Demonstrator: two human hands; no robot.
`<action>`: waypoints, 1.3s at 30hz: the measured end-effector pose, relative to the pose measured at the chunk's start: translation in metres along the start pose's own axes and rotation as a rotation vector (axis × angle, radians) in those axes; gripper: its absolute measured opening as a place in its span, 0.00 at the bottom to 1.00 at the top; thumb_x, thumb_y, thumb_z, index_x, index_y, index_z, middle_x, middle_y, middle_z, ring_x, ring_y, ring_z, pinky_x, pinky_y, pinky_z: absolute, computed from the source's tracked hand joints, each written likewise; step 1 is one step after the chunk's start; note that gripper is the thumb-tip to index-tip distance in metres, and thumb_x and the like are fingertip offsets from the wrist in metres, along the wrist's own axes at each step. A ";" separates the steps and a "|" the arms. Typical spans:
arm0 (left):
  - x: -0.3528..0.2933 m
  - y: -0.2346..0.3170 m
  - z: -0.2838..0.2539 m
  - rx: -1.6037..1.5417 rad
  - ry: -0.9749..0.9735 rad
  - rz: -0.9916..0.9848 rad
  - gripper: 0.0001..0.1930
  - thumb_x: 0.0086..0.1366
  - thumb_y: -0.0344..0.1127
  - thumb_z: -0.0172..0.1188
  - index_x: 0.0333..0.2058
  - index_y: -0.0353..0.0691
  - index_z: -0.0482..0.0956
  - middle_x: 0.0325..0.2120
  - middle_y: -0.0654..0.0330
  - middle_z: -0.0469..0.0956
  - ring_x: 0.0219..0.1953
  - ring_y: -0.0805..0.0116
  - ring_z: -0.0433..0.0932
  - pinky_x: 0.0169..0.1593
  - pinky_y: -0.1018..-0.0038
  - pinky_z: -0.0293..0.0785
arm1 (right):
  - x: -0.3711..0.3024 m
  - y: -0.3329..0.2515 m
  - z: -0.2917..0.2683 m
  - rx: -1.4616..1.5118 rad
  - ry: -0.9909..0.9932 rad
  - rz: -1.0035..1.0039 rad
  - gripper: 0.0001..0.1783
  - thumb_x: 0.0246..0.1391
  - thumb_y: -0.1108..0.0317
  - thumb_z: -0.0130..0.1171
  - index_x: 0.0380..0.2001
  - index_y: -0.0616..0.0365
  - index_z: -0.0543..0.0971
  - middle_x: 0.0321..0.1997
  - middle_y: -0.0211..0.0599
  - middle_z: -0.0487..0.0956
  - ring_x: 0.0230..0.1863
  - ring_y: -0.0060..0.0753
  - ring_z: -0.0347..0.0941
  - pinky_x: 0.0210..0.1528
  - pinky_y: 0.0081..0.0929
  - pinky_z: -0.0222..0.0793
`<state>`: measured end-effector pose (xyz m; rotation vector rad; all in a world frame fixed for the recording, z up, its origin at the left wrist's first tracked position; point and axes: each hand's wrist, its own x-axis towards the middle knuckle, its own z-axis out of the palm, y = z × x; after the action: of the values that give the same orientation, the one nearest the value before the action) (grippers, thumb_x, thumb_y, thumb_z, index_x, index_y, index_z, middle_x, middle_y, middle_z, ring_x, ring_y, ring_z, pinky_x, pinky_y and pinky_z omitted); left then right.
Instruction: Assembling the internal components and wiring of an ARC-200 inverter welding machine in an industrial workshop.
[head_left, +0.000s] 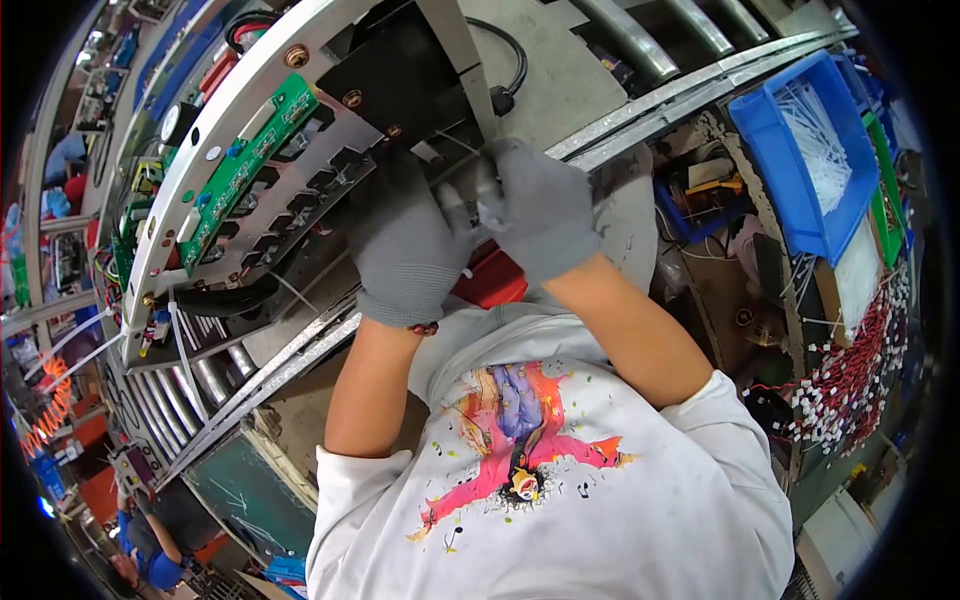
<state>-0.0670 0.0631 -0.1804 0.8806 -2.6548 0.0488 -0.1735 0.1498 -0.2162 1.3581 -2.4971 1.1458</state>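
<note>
Both my hands wear grey gloves and meet at the lower edge of a slanted metal panel (250, 90). My left hand (400, 245) rests with curled fingers against the panel's black connectors and wiring (300, 190); what it grips is hidden. My right hand (540, 205) is closed beside it, and a thin white cable tie (458, 142) runs into its fingers. A red object (495, 282) shows just under both palms. On the panel's left part is mounted a green circuit board (245, 165). A black cable (510, 75) loops above my hands.
A roller conveyor (210, 375) with metal rails carries the panel. At the right stand a blue bin of white cable ties (800, 150) and a heap of red-and-white wire pieces (855, 370). Another person in blue (150, 550) works at the lower left.
</note>
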 end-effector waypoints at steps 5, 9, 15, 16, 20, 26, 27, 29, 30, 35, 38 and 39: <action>-0.001 -0.001 0.002 -0.234 0.031 -0.010 0.21 0.55 0.43 0.58 0.42 0.33 0.74 0.33 0.46 0.77 0.34 0.49 0.77 0.38 0.59 0.74 | 0.001 -0.013 -0.007 0.170 0.114 0.140 0.08 0.50 0.65 0.54 0.27 0.58 0.75 0.23 0.50 0.76 0.28 0.57 0.74 0.32 0.47 0.70; -0.009 -0.017 0.009 -0.189 0.024 -0.049 0.23 0.57 0.45 0.58 0.44 0.32 0.74 0.39 0.42 0.77 0.41 0.44 0.77 0.43 0.58 0.74 | -0.021 -0.013 -0.044 0.166 0.077 0.082 0.07 0.50 0.65 0.55 0.26 0.57 0.75 0.21 0.44 0.75 0.25 0.51 0.74 0.29 0.44 0.71; 0.017 -0.020 -0.008 -0.432 -0.369 -0.177 0.22 0.57 0.43 0.56 0.49 0.37 0.74 0.42 0.42 0.77 0.46 0.45 0.76 0.50 0.59 0.71 | -0.021 -0.012 -0.049 0.023 0.039 0.010 0.07 0.48 0.64 0.57 0.23 0.55 0.73 0.20 0.39 0.75 0.23 0.45 0.75 0.26 0.41 0.72; 0.018 -0.022 -0.005 -0.410 -0.344 -0.157 0.22 0.57 0.42 0.56 0.48 0.36 0.74 0.43 0.42 0.77 0.46 0.44 0.76 0.50 0.59 0.71 | -0.017 -0.014 -0.037 -0.020 0.040 -0.016 0.07 0.48 0.65 0.57 0.24 0.55 0.73 0.20 0.40 0.75 0.24 0.45 0.76 0.26 0.41 0.73; 0.013 -0.033 0.002 -0.545 -0.380 -0.126 0.24 0.56 0.42 0.56 0.49 0.33 0.73 0.44 0.41 0.76 0.47 0.44 0.75 0.50 0.59 0.71 | -0.003 -0.017 0.007 0.009 0.060 0.043 0.06 0.46 0.68 0.58 0.25 0.58 0.74 0.22 0.42 0.75 0.25 0.44 0.75 0.26 0.36 0.72; 0.007 -0.041 0.006 -0.580 -0.328 -0.133 0.27 0.56 0.41 0.57 0.52 0.32 0.70 0.46 0.41 0.76 0.49 0.46 0.75 0.52 0.62 0.71 | -0.011 -0.033 -0.033 -0.030 -0.002 0.060 0.06 0.43 0.68 0.59 0.23 0.56 0.73 0.21 0.40 0.75 0.24 0.44 0.75 0.24 0.36 0.71; 0.006 -0.042 0.006 -0.576 -0.327 -0.142 0.27 0.56 0.41 0.57 0.52 0.32 0.70 0.46 0.41 0.76 0.49 0.46 0.75 0.52 0.62 0.71 | -0.016 -0.029 -0.046 -0.029 0.006 0.028 0.05 0.42 0.69 0.59 0.22 0.56 0.73 0.21 0.39 0.75 0.23 0.44 0.75 0.24 0.35 0.70; 0.008 -0.041 0.005 -0.649 -0.363 -0.155 0.27 0.56 0.40 0.57 0.52 0.31 0.70 0.47 0.41 0.75 0.50 0.46 0.75 0.52 0.63 0.71 | -0.021 -0.023 -0.055 -0.021 0.007 -0.002 0.05 0.41 0.69 0.59 0.21 0.55 0.73 0.20 0.38 0.75 0.22 0.44 0.75 0.23 0.34 0.70; 0.009 -0.039 0.005 -0.645 -0.366 -0.162 0.27 0.56 0.40 0.57 0.52 0.31 0.70 0.47 0.41 0.75 0.50 0.46 0.75 0.52 0.63 0.71 | -0.020 -0.020 -0.057 -0.017 -0.001 0.024 0.05 0.40 0.70 0.59 0.21 0.55 0.73 0.19 0.38 0.75 0.21 0.44 0.74 0.23 0.34 0.70; 0.012 -0.040 0.016 -0.729 -0.372 -0.180 0.26 0.55 0.40 0.57 0.52 0.31 0.71 0.47 0.41 0.75 0.50 0.45 0.74 0.53 0.63 0.70 | -0.002 -0.023 -0.024 -0.051 -0.024 0.067 0.06 0.41 0.67 0.59 0.23 0.55 0.74 0.20 0.41 0.76 0.22 0.45 0.75 0.24 0.38 0.70; 0.012 -0.037 0.009 -0.745 -0.409 -0.179 0.25 0.56 0.38 0.57 0.51 0.31 0.72 0.47 0.43 0.76 0.49 0.49 0.76 0.53 0.64 0.70 | 0.008 -0.019 0.004 -0.138 -0.118 0.103 0.09 0.45 0.64 0.60 0.26 0.57 0.76 0.21 0.44 0.78 0.28 0.48 0.79 0.30 0.41 0.75; 0.015 -0.035 0.007 -0.761 -0.409 -0.159 0.25 0.56 0.38 0.57 0.51 0.31 0.72 0.47 0.43 0.76 0.49 0.49 0.76 0.53 0.64 0.70 | 0.009 -0.017 0.010 -0.159 -0.106 0.110 0.09 0.45 0.64 0.60 0.26 0.57 0.76 0.21 0.44 0.78 0.28 0.48 0.79 0.30 0.41 0.75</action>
<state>-0.0604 0.0255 -0.1842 0.8729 -2.5713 -1.2030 -0.1636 0.1312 -0.2097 1.2865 -2.7011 0.8916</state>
